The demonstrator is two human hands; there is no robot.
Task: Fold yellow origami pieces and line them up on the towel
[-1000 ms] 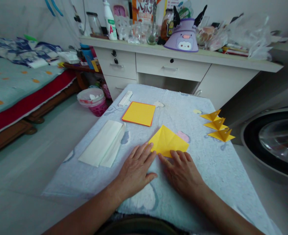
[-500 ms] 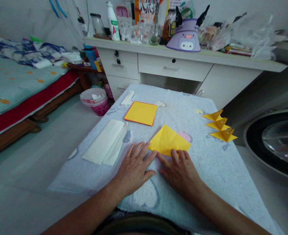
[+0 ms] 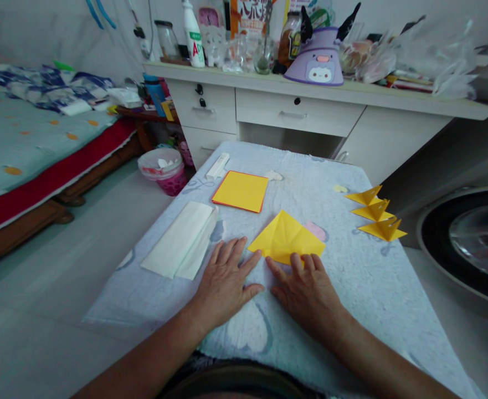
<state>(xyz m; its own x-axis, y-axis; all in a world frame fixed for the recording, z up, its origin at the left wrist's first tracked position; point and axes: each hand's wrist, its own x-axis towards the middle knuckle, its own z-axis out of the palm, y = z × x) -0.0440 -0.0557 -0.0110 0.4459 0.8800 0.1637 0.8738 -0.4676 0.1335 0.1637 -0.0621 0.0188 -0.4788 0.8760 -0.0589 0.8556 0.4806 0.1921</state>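
Observation:
A creased sheet of yellow origami paper (image 3: 287, 235) lies on the cloth-covered table, its lower edge folded and a point facing away from me. Fingers of my right hand (image 3: 308, 285) rest flat along that lower edge, partly hiding it. My left hand (image 3: 227, 280) lies spread on the cloth, its index fingertip beside the sheet's left corner. Beyond the sheet sits a square stack of yellow paper (image 3: 241, 191) with a red edge showing beneath. Several folded yellow paper pieces (image 3: 376, 213) stand in an overlapping row on the right.
A folded white cloth or paper (image 3: 181, 239) lies left of my hands. Behind it is a small white box-like object (image 3: 217, 165). A white desk (image 3: 297, 111) with cluttered top stands beyond the table. There is a bin (image 3: 164, 169) at left and a round-doored machine (image 3: 468, 238) at right.
My left hand has slid slightly left and back, uncovering the paper's left corner. My right hand stays on the lower edge. The whole view has shifted a little.

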